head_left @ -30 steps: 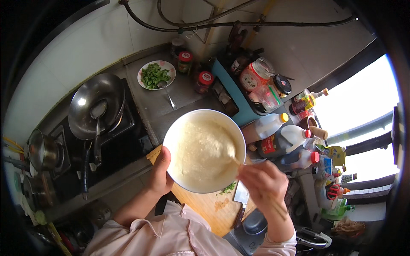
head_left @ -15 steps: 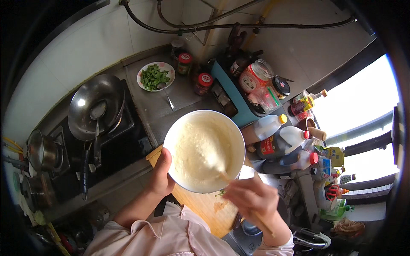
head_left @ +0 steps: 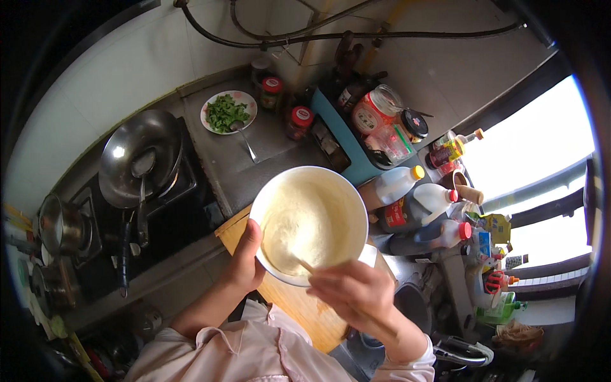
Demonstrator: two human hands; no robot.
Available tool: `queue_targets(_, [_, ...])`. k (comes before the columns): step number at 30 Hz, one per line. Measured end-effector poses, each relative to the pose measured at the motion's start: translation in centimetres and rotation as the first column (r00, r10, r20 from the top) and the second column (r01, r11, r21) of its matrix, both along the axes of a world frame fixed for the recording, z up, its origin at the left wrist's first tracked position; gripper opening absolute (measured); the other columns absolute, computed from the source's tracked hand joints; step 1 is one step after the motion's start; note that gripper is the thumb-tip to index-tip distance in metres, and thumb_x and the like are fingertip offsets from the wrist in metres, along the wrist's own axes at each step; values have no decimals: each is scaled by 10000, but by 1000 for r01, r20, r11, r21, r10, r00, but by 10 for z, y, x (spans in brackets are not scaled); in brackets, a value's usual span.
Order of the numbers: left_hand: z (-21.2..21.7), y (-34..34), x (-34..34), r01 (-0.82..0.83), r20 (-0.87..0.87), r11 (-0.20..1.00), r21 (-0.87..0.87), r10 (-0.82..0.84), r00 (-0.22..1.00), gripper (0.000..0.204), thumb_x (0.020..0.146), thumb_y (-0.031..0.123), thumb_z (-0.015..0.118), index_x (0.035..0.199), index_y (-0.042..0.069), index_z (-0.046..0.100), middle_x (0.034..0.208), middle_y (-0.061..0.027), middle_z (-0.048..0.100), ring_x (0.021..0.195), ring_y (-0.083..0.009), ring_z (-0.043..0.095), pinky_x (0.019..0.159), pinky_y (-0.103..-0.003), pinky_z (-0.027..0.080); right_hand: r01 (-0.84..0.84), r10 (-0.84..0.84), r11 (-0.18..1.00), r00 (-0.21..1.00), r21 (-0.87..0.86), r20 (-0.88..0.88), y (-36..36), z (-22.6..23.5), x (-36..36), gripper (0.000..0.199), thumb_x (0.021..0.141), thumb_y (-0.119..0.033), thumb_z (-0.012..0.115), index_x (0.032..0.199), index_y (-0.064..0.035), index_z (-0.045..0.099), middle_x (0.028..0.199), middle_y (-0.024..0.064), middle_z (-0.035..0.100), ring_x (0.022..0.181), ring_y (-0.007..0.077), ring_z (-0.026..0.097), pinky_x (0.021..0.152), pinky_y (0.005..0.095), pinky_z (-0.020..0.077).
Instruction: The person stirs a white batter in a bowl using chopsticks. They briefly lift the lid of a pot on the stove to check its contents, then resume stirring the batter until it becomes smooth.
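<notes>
A white pot (head_left: 364, 213) with a short white handle is held over the wooden cutting board (head_left: 289, 309). Inside it is pale, creamy batter (head_left: 312, 213). My left hand (head_left: 247, 260) grips the pot's left side, thumb up against the outer wall near the rim. My right hand (head_left: 356, 294) is closed around wooden chopsticks (head_left: 301, 261), whose tips dip into the batter at the lower left of the pot. Motion smears the right fingers slightly, and the hand covers part of the pot's lower right rim.
Left is a gas stove with a wok (head_left: 137, 146) holding a ladle, and a small saucepan (head_left: 62, 223). Behind the pot stand a plate of chopped greens (head_left: 228, 113) with a spoon and red-lidded jars (head_left: 299, 121). Several bottles (head_left: 414, 210) crowd the right beside a blue rack (head_left: 334, 121).
My right hand has swept left with the chopsticks, from the pot's lower right toward its lower left. The batter's swirl has shifted; my left hand keeps its grip.
</notes>
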State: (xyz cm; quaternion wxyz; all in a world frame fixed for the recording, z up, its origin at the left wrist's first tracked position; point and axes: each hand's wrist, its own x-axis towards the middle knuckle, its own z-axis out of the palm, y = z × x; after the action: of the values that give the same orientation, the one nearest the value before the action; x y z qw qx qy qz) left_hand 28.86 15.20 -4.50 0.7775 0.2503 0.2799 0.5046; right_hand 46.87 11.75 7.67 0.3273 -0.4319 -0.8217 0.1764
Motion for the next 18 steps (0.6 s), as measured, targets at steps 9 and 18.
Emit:
queue_targets(9, [7,1,-12,-9,-37,997,73,12,999,823,913,653,355,1450,39,253,1432,-128,395,1314,-242,401,1080,-394,337,144,-149,987,985,65,82,4,4,28,144,720,-27,757,848,-72,709,764,67,665,652,210,660,563,301,520])
queue_targets(18, [10,-6,1,41,13,998,-55,-40,999,768,933,624,341,1449,59,271,1431,-108,400,1309,-231,404,1072,-384,340,230,-215,963,969,137,-121,29,-13,28,177,748,3,734,911,-48,690,790,85,652,653,199,654,561,274,511])
